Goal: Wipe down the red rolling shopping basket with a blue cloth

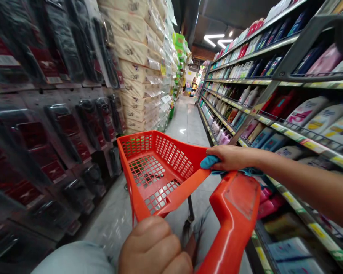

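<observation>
A red plastic shopping cart (162,179) with a grid-pattern basket stands in front of me; no goods show in its basket. My right hand (227,158) reaches in from the right and presses a blue cloth (210,162) against the right side of the cart's rim. Just below that hand, the cart's thick red handle (231,213) curves down toward me. My left hand (157,247) is closed at the bottom centre, knuckles up, and appears wrapped around the near part of the handle. Its fingertips and the section it grips are hidden.
Shelves of bottles (305,114) line the right side, close to my arm. Packaged goods hang on a display (54,129) at left, beside stacked cream-coloured packs (140,68). A grey tiled aisle (185,118) runs ahead. A dark grey plastic frame (300,49) juts in at upper right.
</observation>
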`<control>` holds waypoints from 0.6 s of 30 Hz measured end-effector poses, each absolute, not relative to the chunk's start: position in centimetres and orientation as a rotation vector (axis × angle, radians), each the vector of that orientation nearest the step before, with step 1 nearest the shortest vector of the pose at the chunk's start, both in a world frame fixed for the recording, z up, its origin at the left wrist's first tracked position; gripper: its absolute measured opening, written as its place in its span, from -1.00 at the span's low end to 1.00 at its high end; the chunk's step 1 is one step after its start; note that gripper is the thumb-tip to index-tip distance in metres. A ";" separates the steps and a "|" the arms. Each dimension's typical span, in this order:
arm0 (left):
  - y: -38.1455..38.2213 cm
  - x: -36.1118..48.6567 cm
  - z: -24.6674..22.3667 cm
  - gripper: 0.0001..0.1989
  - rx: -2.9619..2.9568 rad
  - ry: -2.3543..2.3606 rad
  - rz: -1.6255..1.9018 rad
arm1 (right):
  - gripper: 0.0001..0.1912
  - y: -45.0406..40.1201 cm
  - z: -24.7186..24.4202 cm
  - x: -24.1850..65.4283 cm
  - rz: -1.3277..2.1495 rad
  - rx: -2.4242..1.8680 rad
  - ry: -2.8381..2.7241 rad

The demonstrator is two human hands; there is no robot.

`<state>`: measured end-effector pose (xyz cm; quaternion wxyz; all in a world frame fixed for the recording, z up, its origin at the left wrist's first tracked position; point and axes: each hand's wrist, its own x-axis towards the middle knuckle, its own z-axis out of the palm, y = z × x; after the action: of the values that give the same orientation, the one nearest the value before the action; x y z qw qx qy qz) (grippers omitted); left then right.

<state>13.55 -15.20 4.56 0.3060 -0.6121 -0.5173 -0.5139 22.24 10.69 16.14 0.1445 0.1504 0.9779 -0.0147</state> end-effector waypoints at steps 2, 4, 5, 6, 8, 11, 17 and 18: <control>-15.3 13.4 4.5 -0.48 -1.665 -1.364 -1.352 | -0.82 8.2 16.3 21.2 -0.091 0.209 2.864; -15.3 13.4 4.6 -0.50 -1.681 -1.353 -1.373 | -0.77 5.4 16.5 20.3 -0.126 0.006 2.886; -15.2 13.4 4.7 -0.50 -1.672 -1.356 -1.391 | -0.76 4.0 16.5 19.8 -0.141 -0.070 2.888; -15.1 13.5 4.8 -0.51 -1.660 -1.360 -1.408 | -0.76 2.7 16.5 19.4 -0.159 -0.140 2.886; -15.0 13.8 5.1 -0.53 -1.640 -1.380 -1.428 | -0.75 0.8 16.4 18.7 -0.212 -0.267 2.881; -15.1 14.0 5.5 -0.56 -1.616 -1.433 -1.435 | -0.77 -0.4 16.5 18.8 -0.344 -0.411 2.870; -15.6 13.1 6.1 -0.47 -1.687 -1.414 -1.418 | -0.82 1.0 17.4 24.1 -0.421 -0.217 3.196; -15.5 12.9 6.1 -0.47 -1.699 -1.408 -1.413 | -0.83 1.2 17.3 25.2 -0.396 -0.146 3.265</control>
<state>12.87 -15.54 6.10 0.2579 -0.6264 -0.5193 -0.5209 25.24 1.18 17.32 -0.0750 -0.0444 0.9890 -0.1198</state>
